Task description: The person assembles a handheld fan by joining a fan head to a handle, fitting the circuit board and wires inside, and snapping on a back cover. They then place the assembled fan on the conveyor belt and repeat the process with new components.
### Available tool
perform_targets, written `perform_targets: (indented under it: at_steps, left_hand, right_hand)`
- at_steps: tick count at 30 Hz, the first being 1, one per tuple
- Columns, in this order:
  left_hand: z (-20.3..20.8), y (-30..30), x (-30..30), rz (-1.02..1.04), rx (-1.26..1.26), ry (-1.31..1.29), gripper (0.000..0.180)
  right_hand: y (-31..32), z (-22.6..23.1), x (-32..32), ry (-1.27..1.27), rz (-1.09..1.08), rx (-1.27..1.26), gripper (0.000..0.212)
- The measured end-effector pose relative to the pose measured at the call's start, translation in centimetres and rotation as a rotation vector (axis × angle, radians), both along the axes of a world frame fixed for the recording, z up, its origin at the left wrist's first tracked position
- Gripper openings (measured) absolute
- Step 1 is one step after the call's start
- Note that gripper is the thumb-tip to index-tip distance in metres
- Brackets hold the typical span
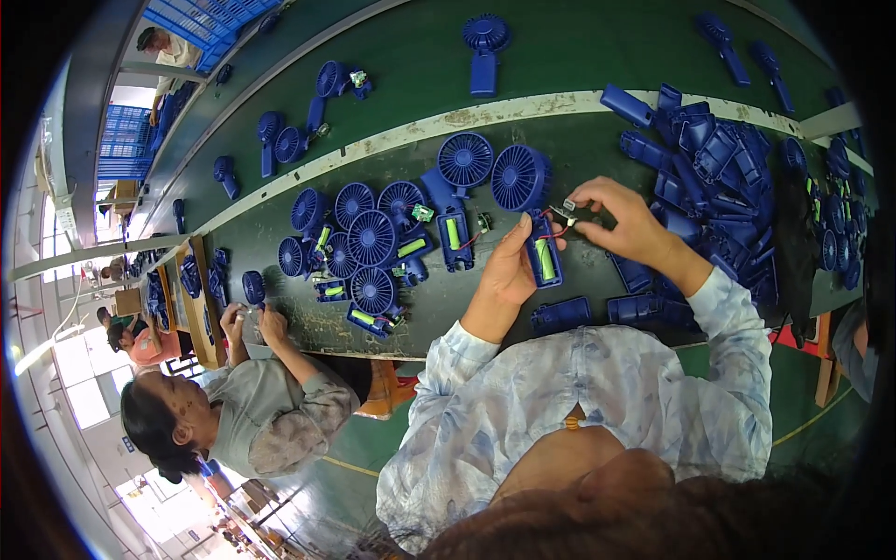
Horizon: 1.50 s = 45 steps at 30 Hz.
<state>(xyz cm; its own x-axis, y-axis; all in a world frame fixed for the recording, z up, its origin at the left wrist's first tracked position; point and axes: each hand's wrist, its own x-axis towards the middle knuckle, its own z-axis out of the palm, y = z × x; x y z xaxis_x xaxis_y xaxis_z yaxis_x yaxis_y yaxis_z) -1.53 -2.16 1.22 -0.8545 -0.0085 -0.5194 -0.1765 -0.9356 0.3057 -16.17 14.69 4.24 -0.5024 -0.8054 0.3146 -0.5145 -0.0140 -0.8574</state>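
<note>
My left hand (pixel 509 266) is closed around the handle of a blue handheld fan (pixel 520 177), its round grille pointing away from me. The handle lies uncovered and shows a green battery (pixel 544 259) with thin red wires. Beside it, the fingertips of my right hand (pixel 630 224) pinch a small circuit board (pixel 568 206) at the end of those wires. Just left of my left hand lies another opened fan (pixel 465 159), its own board hanging out on a wire. Further left is a cluster of fans (pixel 371 238), several with bare batteries and boards.
A heap of blue plastic shells (pixel 714 168) covers the bench to the right. Loose shells (pixel 560 315) lie near the front edge. Beyond a pale rail (pixel 485 114), a green belt (pixel 579 56) carries spaced-out fans. At left a co-worker (pixel 271 411) handles a fan (pixel 253 286).
</note>
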Motion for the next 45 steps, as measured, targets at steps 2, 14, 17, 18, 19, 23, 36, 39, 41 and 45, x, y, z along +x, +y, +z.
perform_targets:
  at_steps: [2, 14, 17, 18, 19, 23, 36, 39, 41, 45]
  left_hand:
    - [-0.2, 0.0, 0.0, -0.005, 0.06, 0.015, 0.033]
    - [-0.2, 2.2, -0.9, 0.025, 0.012, -0.059, 0.026]
    - [-0.6, 2.2, -1.1, 0.003, 0.02, -0.085, 0.023]
    - [-0.8, 2.3, -1.3, 0.001, -0.021, -0.094, 0.021]
    - [-0.9, 2.4, -1.4, -0.001, -0.062, -0.102, 0.018]
    - [-2.1, 1.9, -1.5, -0.038, -0.185, -0.149, 0.011]
    - [-3.1, 1.3, -1.5, -0.13, -0.222, -0.207, 0.012]
    - [-3.2, 1.3, -1.5, -0.127, -0.229, -0.218, 0.013]
    - [-3.0, 1.2, -1.5, -0.143, -0.244, -0.203, 0.016]
    - [-3.3, 1.4, -1.4, -0.128, -0.231, -0.184, 0.015]
  right_hand:
    - [-0.8, 0.4, 0.8, 0.067, -0.008, -0.118, 0.037]
    - [-2.2, 0.6, 0.6, 0.473, -0.027, -0.246, 0.028]
    - [-2.1, -0.2, 0.8, 0.517, -0.055, -0.172, 0.025]
    - [-1.9, -0.6, 0.8, 0.489, -0.06, -0.149, 0.023]
    - [-1.8, -0.8, 0.9, 0.46, -0.065, -0.126, 0.021]
    - [-1.7, -0.4, 1.5, 0.339, -0.061, -0.039, 0.016]
    - [-0.9, -0.3, 0.6, 0.243, 0.277, 0.245, 0.02]
    - [-0.9, -0.5, 0.6, 0.223, 0.296, 0.221, 0.019]
    - [-0.9, -0.6, 0.6, 0.215, 0.295, 0.22, 0.018]
    - [-0.9, -1.4, 0.8, 0.197, 0.238, 0.183, 0.017]
